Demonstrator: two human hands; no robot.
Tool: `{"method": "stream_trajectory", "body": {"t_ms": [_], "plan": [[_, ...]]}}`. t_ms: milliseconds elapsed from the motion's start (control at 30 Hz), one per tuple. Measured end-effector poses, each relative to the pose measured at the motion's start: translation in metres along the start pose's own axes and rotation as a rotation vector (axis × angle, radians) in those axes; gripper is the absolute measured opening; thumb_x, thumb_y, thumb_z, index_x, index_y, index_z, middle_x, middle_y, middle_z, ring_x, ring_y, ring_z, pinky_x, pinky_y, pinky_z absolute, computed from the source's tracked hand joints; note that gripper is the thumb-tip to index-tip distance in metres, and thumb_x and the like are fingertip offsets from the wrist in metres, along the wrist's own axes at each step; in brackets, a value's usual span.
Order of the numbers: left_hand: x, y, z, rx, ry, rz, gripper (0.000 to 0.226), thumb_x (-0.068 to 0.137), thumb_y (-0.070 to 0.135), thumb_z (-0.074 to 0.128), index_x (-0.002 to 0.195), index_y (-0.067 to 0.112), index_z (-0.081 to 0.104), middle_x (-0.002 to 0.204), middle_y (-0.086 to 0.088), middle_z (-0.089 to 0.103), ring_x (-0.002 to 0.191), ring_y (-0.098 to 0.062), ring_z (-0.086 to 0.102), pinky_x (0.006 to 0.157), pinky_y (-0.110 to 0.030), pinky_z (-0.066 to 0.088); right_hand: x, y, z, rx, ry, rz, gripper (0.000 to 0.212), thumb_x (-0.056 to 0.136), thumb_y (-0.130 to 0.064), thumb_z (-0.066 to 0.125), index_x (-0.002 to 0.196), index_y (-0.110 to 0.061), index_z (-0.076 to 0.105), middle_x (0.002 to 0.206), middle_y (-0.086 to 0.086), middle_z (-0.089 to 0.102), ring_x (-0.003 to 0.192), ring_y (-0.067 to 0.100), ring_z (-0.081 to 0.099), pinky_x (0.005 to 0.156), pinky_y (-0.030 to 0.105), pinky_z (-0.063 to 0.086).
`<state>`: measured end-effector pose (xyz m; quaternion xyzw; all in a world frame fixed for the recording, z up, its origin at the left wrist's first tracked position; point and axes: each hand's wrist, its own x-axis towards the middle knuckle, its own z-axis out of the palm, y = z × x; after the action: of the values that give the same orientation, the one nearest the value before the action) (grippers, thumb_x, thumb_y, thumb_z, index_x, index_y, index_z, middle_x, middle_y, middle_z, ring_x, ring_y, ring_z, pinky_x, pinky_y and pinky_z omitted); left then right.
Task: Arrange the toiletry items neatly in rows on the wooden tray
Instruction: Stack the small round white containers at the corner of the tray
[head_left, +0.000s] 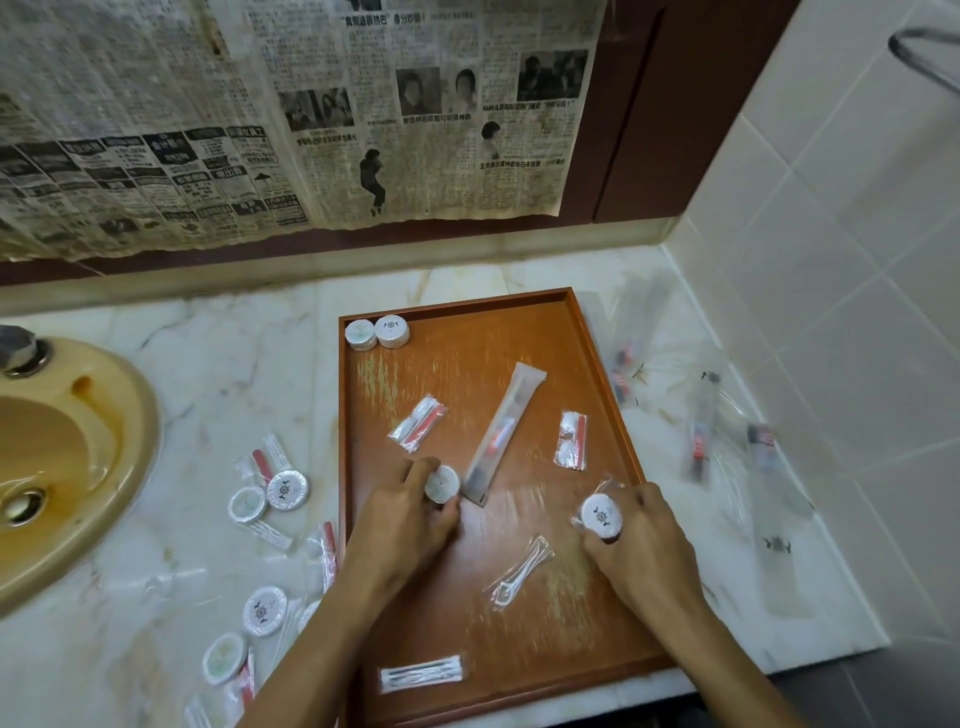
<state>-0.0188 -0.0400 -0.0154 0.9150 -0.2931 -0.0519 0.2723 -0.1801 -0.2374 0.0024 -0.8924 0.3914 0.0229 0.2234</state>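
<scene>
Toiletries are scattered all over, some on the wooden tray (613, 415) and plenty on the marble surface (218, 364) around it. Both hands are over the near half of the tray. The left hand (402, 519) has its fingers curled round a little round white soap (442, 484), pinching it just beside the bottom end of a long toothbrush packet (501, 434) that lies at a slant in the middle of the tray. The right hand (636, 545) grips another round soap (601, 515), this one with a dark emblem on top, near the tray's right rim.

Two more round soaps (376, 332) sit side by side, touching, in the far left corner of the tray. Also on the tray: two small red-and-white packets (418, 423), one left of the toothbrush and one right, a clear packet with a white floss pick (519, 571) between the hands, and a cotton swab packet (422, 674) by the near edge.

Left of the tray, more soaps and packets (270, 493) lie loose beside the yellowish sink (78, 467). Right of it, several long clear packets (701, 441) lie by the tiled wall, pretty blurry. Old newspaper (311, 130) hangs on the wall behind.
</scene>
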Motion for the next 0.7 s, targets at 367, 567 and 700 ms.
{"method": "stream_trajectory", "body": {"t_ms": [367,567,700], "plan": [[0.019,-0.02,-0.009,0.002,0.112,-0.129,0.037,0.076,0.03,0.077,0.107,0.013,0.065,0.1,-0.005,0.063,0.077,-0.028,0.063,0.062,-0.03,0.047,0.046,-0.078,0.007,0.133,-0.145,-0.301,0.048,0.085,-0.03,0.069,0.13,-0.019,0.055,0.111,-0.008,0.041,0.091,0.006,0.046,0.081,0.02,0.045],[0.07,-0.046,-0.028,0.032,0.14,-0.223,0.041,0.079,0.044,0.073,0.106,0.015,0.065,0.095,-0.005,0.062,0.082,-0.024,0.06,0.066,-0.026,0.037,0.089,-0.128,0.015,0.164,-0.171,-0.473,0.054,0.084,-0.019,0.069,0.135,-0.014,0.052,0.11,-0.003,0.038,0.1,0.007,0.038,0.083,0.011,0.031],[0.112,-0.06,-0.04,0.022,0.151,-0.285,0.037,0.082,0.04,0.066,0.109,0.015,0.065,0.101,-0.008,0.062,0.091,-0.027,0.06,0.072,-0.027,0.038,0.12,-0.159,0.016,0.102,-0.177,-0.503,0.054,0.084,-0.026,0.069,0.135,-0.021,0.051,0.117,-0.003,0.04,0.108,0.012,0.041,0.086,0.026,0.043]]}}
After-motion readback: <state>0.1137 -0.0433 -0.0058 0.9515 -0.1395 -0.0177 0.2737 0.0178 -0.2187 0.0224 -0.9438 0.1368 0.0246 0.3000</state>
